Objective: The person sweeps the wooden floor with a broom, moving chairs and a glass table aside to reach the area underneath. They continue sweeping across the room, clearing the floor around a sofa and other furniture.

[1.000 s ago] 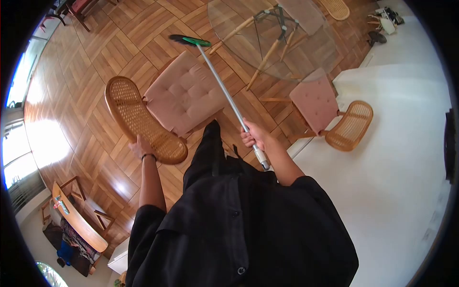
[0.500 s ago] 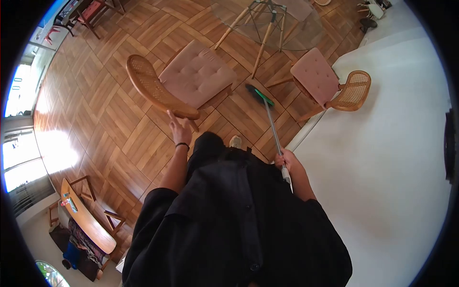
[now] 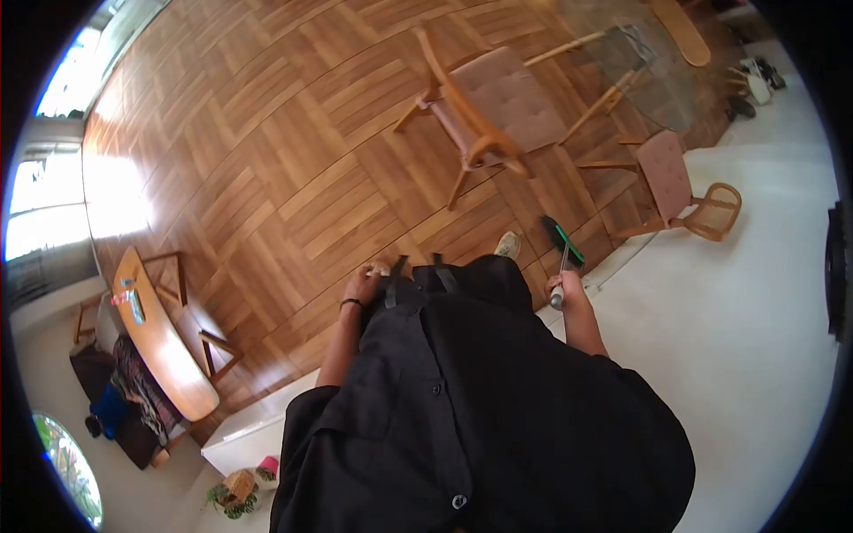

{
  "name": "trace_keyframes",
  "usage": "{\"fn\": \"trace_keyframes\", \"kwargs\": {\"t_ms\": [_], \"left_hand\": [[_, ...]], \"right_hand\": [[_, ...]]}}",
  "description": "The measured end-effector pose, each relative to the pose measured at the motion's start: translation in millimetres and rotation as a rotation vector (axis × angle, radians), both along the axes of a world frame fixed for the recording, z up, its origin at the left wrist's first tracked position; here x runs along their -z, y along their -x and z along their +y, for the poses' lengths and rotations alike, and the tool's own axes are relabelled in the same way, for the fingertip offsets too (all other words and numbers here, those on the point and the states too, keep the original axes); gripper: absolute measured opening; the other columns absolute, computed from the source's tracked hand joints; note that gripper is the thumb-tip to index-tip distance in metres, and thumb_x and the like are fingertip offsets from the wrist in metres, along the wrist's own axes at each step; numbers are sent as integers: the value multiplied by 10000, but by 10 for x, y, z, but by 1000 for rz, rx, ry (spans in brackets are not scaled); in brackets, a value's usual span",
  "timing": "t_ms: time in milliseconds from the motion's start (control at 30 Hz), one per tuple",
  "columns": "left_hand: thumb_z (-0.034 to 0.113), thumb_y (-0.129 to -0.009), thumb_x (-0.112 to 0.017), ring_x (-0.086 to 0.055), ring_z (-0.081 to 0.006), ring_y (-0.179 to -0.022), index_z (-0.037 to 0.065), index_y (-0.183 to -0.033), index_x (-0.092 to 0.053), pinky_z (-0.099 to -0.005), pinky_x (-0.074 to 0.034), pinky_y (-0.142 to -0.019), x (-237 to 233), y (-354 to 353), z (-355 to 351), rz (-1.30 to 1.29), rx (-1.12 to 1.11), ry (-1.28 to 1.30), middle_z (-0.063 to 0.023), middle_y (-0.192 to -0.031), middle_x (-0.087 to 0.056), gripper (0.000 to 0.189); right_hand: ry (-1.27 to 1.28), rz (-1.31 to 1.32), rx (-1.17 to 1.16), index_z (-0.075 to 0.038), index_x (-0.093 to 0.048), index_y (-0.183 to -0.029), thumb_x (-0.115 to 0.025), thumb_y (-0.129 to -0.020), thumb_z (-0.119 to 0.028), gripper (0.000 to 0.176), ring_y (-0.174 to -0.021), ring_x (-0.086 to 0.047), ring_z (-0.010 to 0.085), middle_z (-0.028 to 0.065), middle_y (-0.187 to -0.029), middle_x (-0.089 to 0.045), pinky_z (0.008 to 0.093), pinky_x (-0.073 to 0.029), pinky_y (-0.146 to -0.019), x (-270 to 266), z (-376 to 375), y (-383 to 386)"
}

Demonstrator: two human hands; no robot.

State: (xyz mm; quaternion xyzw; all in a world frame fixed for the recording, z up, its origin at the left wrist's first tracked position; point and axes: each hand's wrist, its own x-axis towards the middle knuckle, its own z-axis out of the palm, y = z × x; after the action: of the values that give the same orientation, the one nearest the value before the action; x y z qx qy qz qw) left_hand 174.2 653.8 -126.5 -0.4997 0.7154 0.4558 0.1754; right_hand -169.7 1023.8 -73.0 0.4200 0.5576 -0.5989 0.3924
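My right hand (image 3: 569,286) is closed round the grey handle of a broom (image 3: 565,258). The handle's rounded end points back at me. Its green head with dark bristles (image 3: 563,242) rests on the floor near the foot of the white wall, just ahead of my right hand. My left hand (image 3: 362,284), with a dark band at the wrist, hangs low beside my left thigh. It appears loosely open, holding nothing visible, though its fingers show only in part. One light shoe (image 3: 507,244) stands on the wooden floor near the broom.
A pink-cushioned wooden chair (image 3: 515,98) stands ahead. Another chair (image 3: 666,178) is beside the white wall (image 3: 755,293), with a glass-topped table (image 3: 640,71) beyond. On the left are a long wooden table (image 3: 164,342) and a seated person (image 3: 108,410). Plants (image 3: 235,496) sit lower left.
My left hand has left the chair back and dropped to my side. My view has turned left and moved, so the chairs appear farther right. The broom is still in my right hand.
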Motion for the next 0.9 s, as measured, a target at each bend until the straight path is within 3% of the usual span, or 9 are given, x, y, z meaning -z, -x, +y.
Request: {"fn": "trace_keyframes", "kwargs": {"t_ms": [167, 400, 500, 567, 633, 700, 733, 867, 900], "left_hand": [[400, -850, -477, -557, -347, -1045, 35, -1193, -518, -398, -433, -894, -271, -865, -933, -129, -153, 116, -221, -1078, -598, 503], [395, -873, -502, -600, -284, -971, 18, -1197, -491, -338, -451, -828, -831, -152, -2222, 210, -159, 53, -190, -1031, -626, 497], [368, -878, -517, -612, -218, -910, 17, -1196, -494, -309, -460, -793, -856, -76, -2925, 408, -132, -94, -156, -982, -640, 475], [342, -886, -519, -598, -169, -861, 14, -1181, -509, -286, -462, -760, -841, -193, -3418, 409, -332, -222, -120, -963, -629, 442], [284, -890, -521, -583, -145, -830, 15, -1153, -530, -269, -464, -737, -218, -723, -3944, 341, -554, -199, -106, -926, -613, 377], [189, -880, -493, -572, -225, -910, 25, -1141, -543, -305, -475, -762, -135, -1354, -4245, -181, 201, 328, -105, -1023, -597, 313], [193, -891, -431, -528, -262, -1057, 65, -1199, -515, -357, -441, -868, -17, -1635, -4408, -592, 487, 223, -77, -1151, -569, 343], [229, -878, -469, -539, -242, -1009, 49, -1181, -511, -345, -443, -845, -383, -1923, -4819, -630, 30, -153, -87, -1093, -578, 355], [238, -874, -479, -542, -237, -997, 45, -1177, -510, -342, -444, -839, -451, -1865, -4963, -601, -11, -172, -89, -1078, -580, 360]], "right_hand": [[-110, -148, 131, -85, -370, -656, -353, -865, -172, 227, -383, -423, 132, 13, -475, -383, 238, -386, -355, -865, -1367, -733], [31, -470, -79, -82, -400, -622, -417, -912, -364, 405, -388, -435, 158, 40, -502, -405, 276, -398, -374, -232, -2016, -898], [-272, -313, -55, -61, -441, -656, -404, -926, -284, 353, -433, -463, 172, 69, -554, -451, 295, -393, -389, 353, -2214, -904], [-224, 495, -849, -13, -485, -716, -490, -863, -188, 229, -534, -509, 181, 82, -598, -495, 309, -432, -485, -160, -2509, -1042], [-201, 736, -1092, 25, -528, -788, -540, -818, -119, 147, -610, -538, 192, 99, -645, -527, 316, -453, -562, -294, -2811, -1117], [-228, 474, -886, 39, -547, -838, -530, -809, -90, 133, -638, -545, 202, 114, -673, -537, 319, -455, -592, -117, -3155, -1125], [-250, 387, -811, 40, -544, -844, -511, -814, -81, 129, -640, -546, 206, 119, -678, -536, 322, -456, -591, -108, -3371, -1135], [-523, 389, -1164, 34, -510, -797, -472, -837, -70, 118, -660, -546, 211, 116, -742, -548, 324, -466, -606, 18, -4336, -786], [-538, 239, -934, 32, -508, -813, -465, -839, -66, 110, -671, -549, 208, 119, -775, -550, 321, -471, -608, 3, -4612, -661]]}}
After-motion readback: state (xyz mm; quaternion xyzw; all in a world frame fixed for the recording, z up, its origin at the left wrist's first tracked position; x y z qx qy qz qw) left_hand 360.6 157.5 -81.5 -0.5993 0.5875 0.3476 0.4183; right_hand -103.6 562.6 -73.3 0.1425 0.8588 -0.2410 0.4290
